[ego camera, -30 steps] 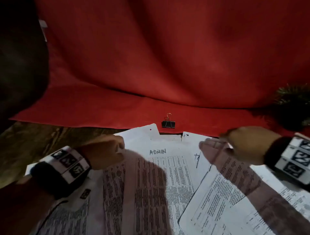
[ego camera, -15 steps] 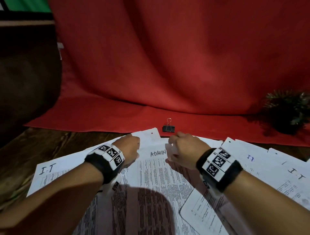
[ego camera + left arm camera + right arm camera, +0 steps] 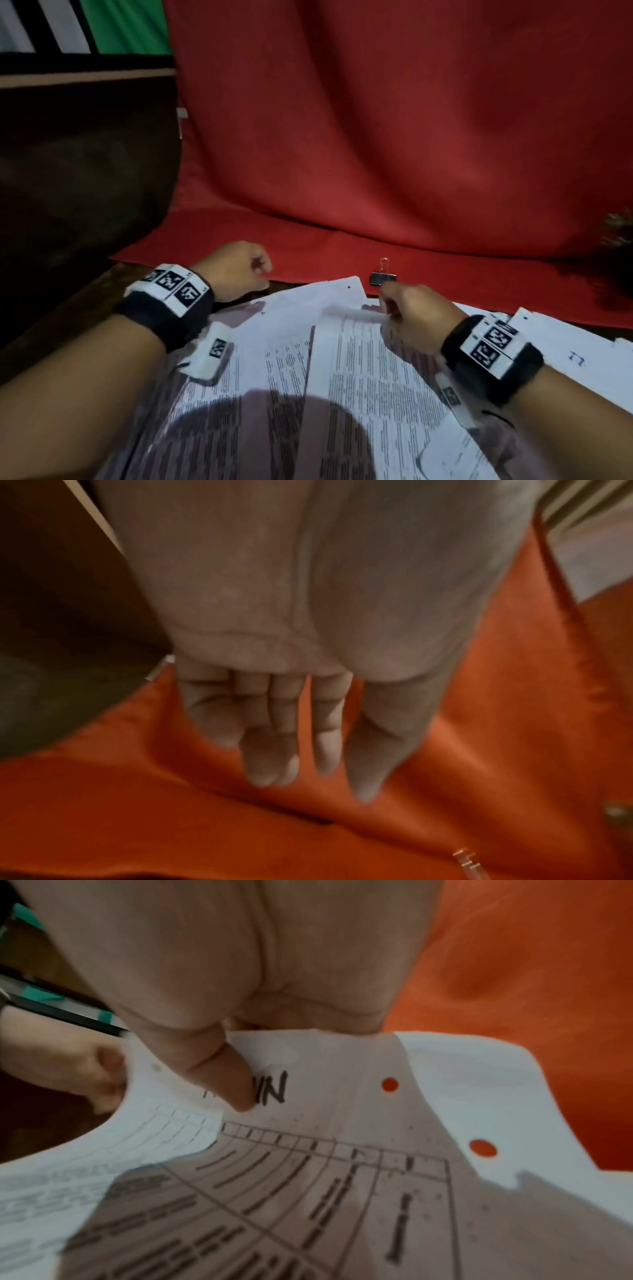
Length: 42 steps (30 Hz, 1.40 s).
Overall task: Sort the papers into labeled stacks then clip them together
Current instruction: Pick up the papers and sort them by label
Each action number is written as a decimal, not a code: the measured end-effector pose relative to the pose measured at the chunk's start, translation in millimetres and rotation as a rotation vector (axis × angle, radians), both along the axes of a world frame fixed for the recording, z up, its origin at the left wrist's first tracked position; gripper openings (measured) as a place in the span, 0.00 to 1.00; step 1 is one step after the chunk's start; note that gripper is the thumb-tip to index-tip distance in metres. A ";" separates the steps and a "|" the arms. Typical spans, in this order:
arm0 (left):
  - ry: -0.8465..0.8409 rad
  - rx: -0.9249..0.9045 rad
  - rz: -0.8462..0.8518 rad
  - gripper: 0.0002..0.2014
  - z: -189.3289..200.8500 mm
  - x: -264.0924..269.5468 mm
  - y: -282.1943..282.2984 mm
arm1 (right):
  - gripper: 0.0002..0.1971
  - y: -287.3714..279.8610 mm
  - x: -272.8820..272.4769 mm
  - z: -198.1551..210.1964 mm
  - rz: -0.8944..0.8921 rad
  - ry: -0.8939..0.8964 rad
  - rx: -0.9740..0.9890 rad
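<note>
**Pinching the top sheet at its far edge**

Pinching the printed top sheet (image 3: 335,1164) near its far edge, the right hand (image 3: 416,317) has its thumb (image 3: 222,1080) pressed on the handwritten label, so that only the letters "IN" still show; the other fingers are curled beneath the paper. Two punched holes sit along this sheet's edge, with red showing through them. The sheet lies on a loose spread of papers (image 3: 274,359) covering the near part of the wooden table (image 3: 85,301), their far edges reaching the hem of the red cloth (image 3: 376,154). More sheets (image 3: 565,346) fan out towards the right edge, one carrying faint blue handwriting that is too small to read.

A black binder clip (image 3: 383,277) rests on the red cloth just beyond the papers' far edge, its wire handles up, close to the right hand's knuckles but not touched by them.

The left hand (image 3: 236,270) is at the far left corner of the spread, over the cloth's hem. From the wrist view its fingers (image 3: 270,737) hang loosely extended and hold nothing. Whether they touch the cloth is unclear. The two hands are well apart.

Dark greenery (image 3: 613,253) sits at the right edge on the cloth.
</note>
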<state>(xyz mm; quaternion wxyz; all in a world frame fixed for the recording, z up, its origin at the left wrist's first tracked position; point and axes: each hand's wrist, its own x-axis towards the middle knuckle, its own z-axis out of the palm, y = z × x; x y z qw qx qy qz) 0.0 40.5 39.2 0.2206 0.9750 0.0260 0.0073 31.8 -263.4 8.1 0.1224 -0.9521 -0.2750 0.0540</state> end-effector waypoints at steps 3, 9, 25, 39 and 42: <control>0.318 0.231 0.161 0.17 -5.9 -13.3 49.5 | 0.08 -3.9 -1.7 -2.7 0.047 -0.047 0.009; 0.777 0.342 0.239 0.11 -35.6 -49.2 80.5 | 0.16 -5.5 -18.9 -1.9 0.173 -0.082 0.147; 0.032 0.217 0.132 0.14 24.2 -59.2 31.3 | 0.08 18.8 -49.1 14.4 0.335 -0.101 0.389; -0.393 -0.091 -0.200 0.11 102.2 -96.8 -39.9 | 0.09 70.4 -62.1 67.1 0.290 -0.362 0.507; -0.543 -0.281 -0.242 0.11 124.9 -100.7 -44.9 | 0.22 51.5 -52.5 88.8 0.216 -0.349 0.660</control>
